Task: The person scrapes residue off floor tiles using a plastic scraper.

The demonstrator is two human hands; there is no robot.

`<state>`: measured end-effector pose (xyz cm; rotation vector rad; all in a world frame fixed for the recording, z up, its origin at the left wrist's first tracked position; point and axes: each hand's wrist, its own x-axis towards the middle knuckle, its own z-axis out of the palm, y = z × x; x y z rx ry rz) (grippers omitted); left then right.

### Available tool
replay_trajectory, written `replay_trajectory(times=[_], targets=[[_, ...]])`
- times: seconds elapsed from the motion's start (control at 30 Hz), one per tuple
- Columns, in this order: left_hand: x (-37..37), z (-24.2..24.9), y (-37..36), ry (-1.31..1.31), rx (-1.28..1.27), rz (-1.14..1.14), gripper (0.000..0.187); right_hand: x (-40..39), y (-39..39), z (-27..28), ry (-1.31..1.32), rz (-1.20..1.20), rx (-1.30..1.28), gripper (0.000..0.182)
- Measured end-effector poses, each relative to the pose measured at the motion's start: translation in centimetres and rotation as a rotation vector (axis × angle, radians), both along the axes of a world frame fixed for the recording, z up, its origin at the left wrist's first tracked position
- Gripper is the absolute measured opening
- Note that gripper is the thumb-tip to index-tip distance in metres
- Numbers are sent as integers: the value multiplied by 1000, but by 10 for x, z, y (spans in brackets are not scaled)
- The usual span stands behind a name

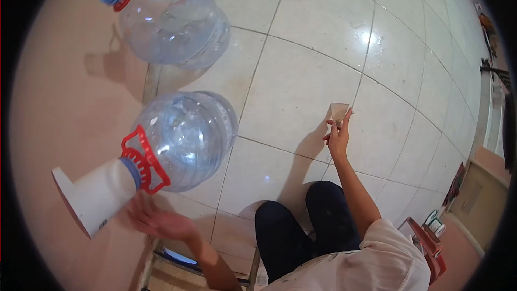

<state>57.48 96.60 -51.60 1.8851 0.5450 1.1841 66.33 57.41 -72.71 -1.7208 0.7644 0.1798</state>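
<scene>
A large clear water bottle [186, 134] with a red handle [145, 159] stands on the floor at the left, a white pump-like device [102, 194] fitted on its blue neck. My left hand [159, 218] is just below this device, fingers spread and slightly blurred; whether it touches the device is unclear. Out over the tiles, my right hand [338, 137] has its fingers around a small, see-through, flared piece [339, 112], perhaps a glass or cup. The far rim of that piece points away from me.
Another large clear bottle [172, 19] with a blue cap and red handle stands at the upper left. A metal-framed stool or rack [202, 269] is under my left arm. Red and beige furniture [479, 199] stands at the right. A pinkish wall [59, 118] runs along the left.
</scene>
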Motion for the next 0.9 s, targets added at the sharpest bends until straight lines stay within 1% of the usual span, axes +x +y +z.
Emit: replay_trajectory(times=[0.03, 0.07, 0.1, 0.13, 0.2, 0.23, 0.27, 0.33, 0.37, 0.4, 0.43, 0.47, 0.5, 0.53, 0.57, 0.6, 0.63, 0.67, 0.7, 0.73, 0.8, 0.83, 0.9], targets=[[-37, -19, -8, 76, -71, 100, 63, 3, -5, 0, 0, -16, -5, 71], [-69, -46, -15, 153, -139, 203, 47, 7, -12, -1, 24, 28, -62, 70], [-77, -55, -42, 193, -153, 62, 37, 13, -20, -3, 51, 75, -120, 69], [-81, -62, -77, 232, -167, -78, 29, 18, -29, -8, 53, 66, -124, 69], [-76, -76, -136, 457, -454, -208, 23, 26, -48, -32, 83, 236, -322, 71], [-62, -87, -159, 482, -545, -321, 19, 26, -60, -54, 40, 313, -485, 65], [-39, -101, -178, 505, -636, -433, 14, 31, -64, -54, 44, 314, -488, 65], [15, -152, -206, 564, -594, -587, 10, 44, -71, -47, 41, 556, -640, 59], [53, -172, -218, 621, -470, -615, 13, 53, -66, -35, 90, 542, -643, 55], [93, -195, -228, 637, -405, -630, 14, 54, -67, -38, 56, 531, -691, 50], [130, -222, -236, 592, -286, -627, 15, 60, -69, -34, 23, 513, -662, 49], [164, -240, -241, 593, -203, -605, 12, 67, -71, -28, -9, 500, -633, 47], [194, -268, -241, 567, -80, -569, 14, 77, -72, -19, -1, 519, -647, 47], [214, -292, -240, 543, 42, -530, 17, 92, -72, -8, 74, 540, -727, 44], [228, -290, -236, 656, 107, -506, 20, 108, -72, 1, 147, 558, -804, 42], [237, -288, -233, 775, 174, -485, 23, 124, -75, 10, 158, 575, -812, 42], [237, -296, -230, 789, 157, -479, 23, 142, -78, 17, 208, 591, -837, 40], [235, -305, -227, 767, 241, -492, 26, 159, -80, 16, 256, 605, -858, 39], [236, -309, -228, 744, 327, -512, 29, 172, -83, 10, 231, 597, -885, 37], [238, -315, -231, 758, 320, -521, 29, 185, -86, 4, 249, 600, -884, 37], [240, -308, -231, 811, 379, -525, 33, 209, -86, -6, 227, 697, -908, 37], [241, -309, -232, 828, 376, -525, 33, 221, -83, -13, 227, 678, -881, 37], [241, -310, -231, 842, 440, -535, 37, 237, -76, -10, 271, 675, -862, 37]])
